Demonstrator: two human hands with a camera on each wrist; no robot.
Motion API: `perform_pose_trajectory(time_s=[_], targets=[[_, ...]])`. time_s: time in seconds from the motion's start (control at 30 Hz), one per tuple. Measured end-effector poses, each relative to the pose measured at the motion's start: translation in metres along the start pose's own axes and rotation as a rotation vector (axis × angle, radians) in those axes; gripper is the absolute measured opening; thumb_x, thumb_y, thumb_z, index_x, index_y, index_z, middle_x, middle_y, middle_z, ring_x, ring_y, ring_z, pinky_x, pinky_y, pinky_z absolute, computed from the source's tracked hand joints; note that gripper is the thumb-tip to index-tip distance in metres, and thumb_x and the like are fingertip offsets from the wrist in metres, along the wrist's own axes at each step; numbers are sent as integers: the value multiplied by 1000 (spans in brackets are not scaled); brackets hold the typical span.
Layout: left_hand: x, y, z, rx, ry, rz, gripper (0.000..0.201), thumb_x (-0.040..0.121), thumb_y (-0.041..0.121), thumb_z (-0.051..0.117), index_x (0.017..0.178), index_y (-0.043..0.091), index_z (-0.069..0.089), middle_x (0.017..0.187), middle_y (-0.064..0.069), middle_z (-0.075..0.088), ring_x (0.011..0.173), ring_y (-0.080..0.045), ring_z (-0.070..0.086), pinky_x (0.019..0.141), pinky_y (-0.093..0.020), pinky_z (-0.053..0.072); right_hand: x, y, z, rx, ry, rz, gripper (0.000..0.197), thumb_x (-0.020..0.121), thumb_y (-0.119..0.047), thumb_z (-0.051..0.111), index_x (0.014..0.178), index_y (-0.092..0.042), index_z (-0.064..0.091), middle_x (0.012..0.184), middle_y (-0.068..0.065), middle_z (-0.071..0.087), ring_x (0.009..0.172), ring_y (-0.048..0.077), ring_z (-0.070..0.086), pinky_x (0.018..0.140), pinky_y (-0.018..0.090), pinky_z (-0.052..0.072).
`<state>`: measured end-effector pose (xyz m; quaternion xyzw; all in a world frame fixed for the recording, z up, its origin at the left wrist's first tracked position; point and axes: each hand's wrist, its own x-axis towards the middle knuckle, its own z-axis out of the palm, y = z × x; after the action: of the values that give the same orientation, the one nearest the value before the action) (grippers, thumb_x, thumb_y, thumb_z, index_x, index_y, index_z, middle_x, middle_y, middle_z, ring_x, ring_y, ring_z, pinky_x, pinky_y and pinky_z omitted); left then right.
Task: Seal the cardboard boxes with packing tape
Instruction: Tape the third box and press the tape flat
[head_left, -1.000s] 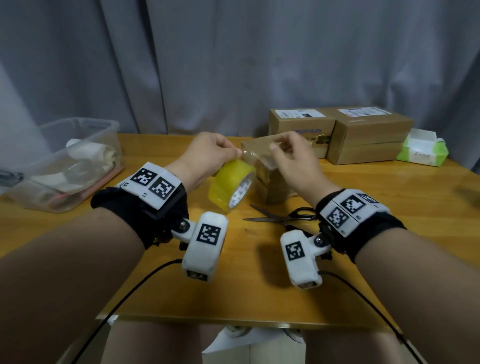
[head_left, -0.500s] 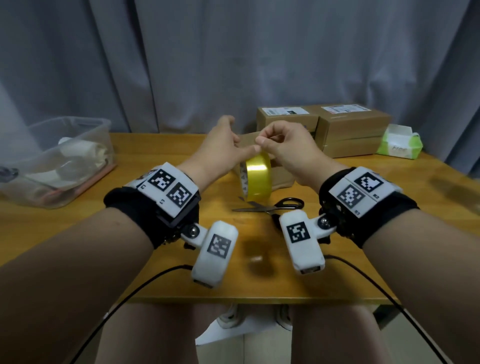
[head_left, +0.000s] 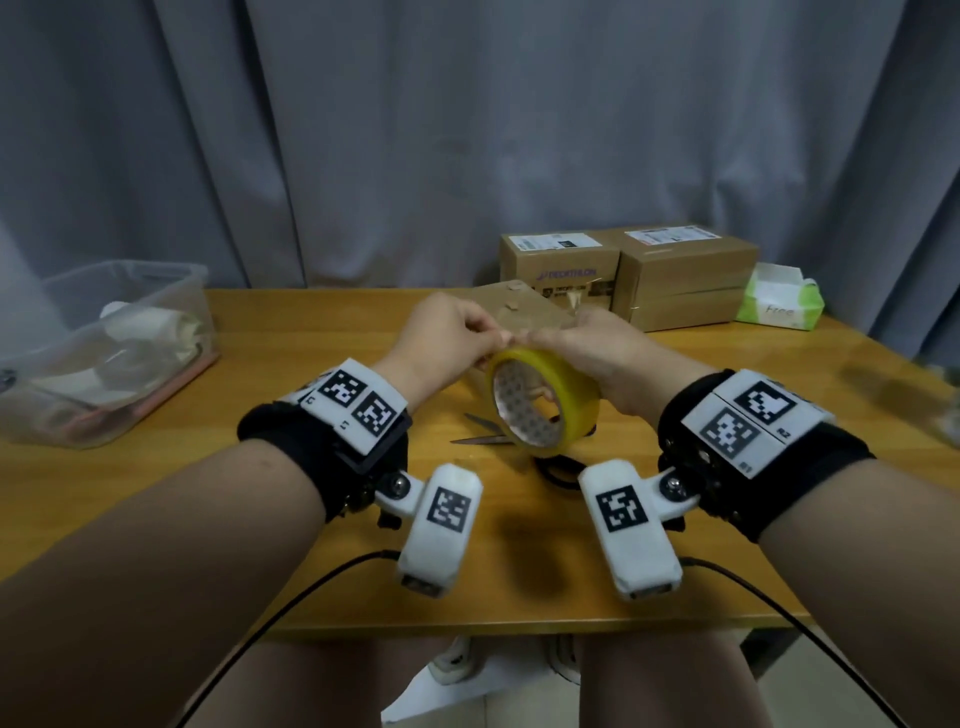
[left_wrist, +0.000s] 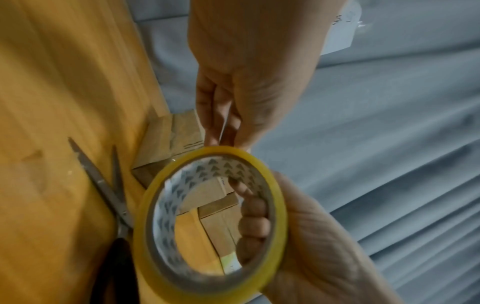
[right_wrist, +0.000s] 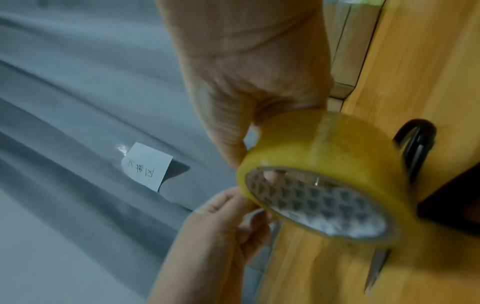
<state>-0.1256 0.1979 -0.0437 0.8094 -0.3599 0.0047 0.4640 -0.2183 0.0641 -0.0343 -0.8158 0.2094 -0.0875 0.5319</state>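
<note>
A yellow roll of packing tape (head_left: 569, 387) hangs in the air over the table's middle, its white patterned core facing me. My right hand (head_left: 582, 340) grips it, fingers curled through the core (left_wrist: 253, 214) and thumb on the outer band (right_wrist: 324, 144). My left hand (head_left: 467, 332) pinches the tape's end at the top rim of the roll (left_wrist: 221, 131). A small cardboard box (head_left: 519, 312) lies just behind both hands, partly hidden by them. Two more sealed, labelled boxes (head_left: 561, 265) stand at the back.
Scissors (head_left: 480, 440) lie on the wooden table (head_left: 311, 545) under the roll, black handles towards me. A clear plastic bin (head_left: 104, 353) sits at the left edge and a green tissue pack (head_left: 779, 306) at the back right. A grey curtain hangs behind.
The roll passed from my left hand to my right and turned its core towards me. My left hand now pinches at its rim. Both hands came closer together.
</note>
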Motion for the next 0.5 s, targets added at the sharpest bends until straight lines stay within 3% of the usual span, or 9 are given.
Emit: perform_pose_trajectory(time_s=[0.07,0.13,0.17,0.23,0.3,0.37,0.43,0.5], targets=[[1,-1,5,-77,-29,-52,13,84,13,71,73,6,68,56,0,61,42,2,53,50,-11,44,0,3,-4,-112,-44,24,46,80,-45,73,104,-6,62,91,7,66,81,22,63,78,32,57],[9,-1,8,-205,13,-81,15,82,12,72,69,10,66,60,-4,63,48,-5,58,60,-20,51,-4,5,-7,-247,-79,0,25,91,-39,62,96,-15,56,80,-5,58,69,8,54,60,11,49],[14,-2,8,-231,27,-86,16,82,13,72,68,11,66,62,-5,64,51,-7,59,63,-22,52,-3,6,-9,-254,-65,2,17,94,-35,58,98,-20,51,77,-10,53,66,3,48,53,9,43],[24,-6,9,-211,50,-85,16,82,16,73,68,12,67,65,-1,64,58,-7,58,64,-18,48,5,5,-14,-255,-26,-3,24,94,-37,58,104,-15,54,84,-7,58,68,7,52,60,15,47],[34,-14,9,-192,81,-76,14,83,19,72,72,12,67,67,3,63,64,-5,56,64,-14,44,20,1,-17,-270,59,39,49,91,-45,59,120,-5,56,100,6,64,79,22,59,69,31,50],[44,-23,8,-170,74,-67,13,85,20,70,75,12,67,70,3,64,68,-8,56,66,-16,43,33,-2,-17,-297,97,73,56,92,-46,57,127,-2,53,107,12,61,87,27,58,71,33,47],[54,-30,6,-124,36,-53,13,87,20,68,79,10,67,76,-1,65,73,-12,57,70,-20,44,45,-2,-13,-333,105,64,53,94,-42,56,124,1,55,104,12,59,88,27,56,72,32,44],[62,-37,5,-72,-12,-36,14,89,19,65,83,6,66,82,-9,66,79,-17,59,78,-28,47,57,-3,-11,-374,113,39,43,94,-39,56,109,1,59,92,10,57,82,25,54,70,31,42]])
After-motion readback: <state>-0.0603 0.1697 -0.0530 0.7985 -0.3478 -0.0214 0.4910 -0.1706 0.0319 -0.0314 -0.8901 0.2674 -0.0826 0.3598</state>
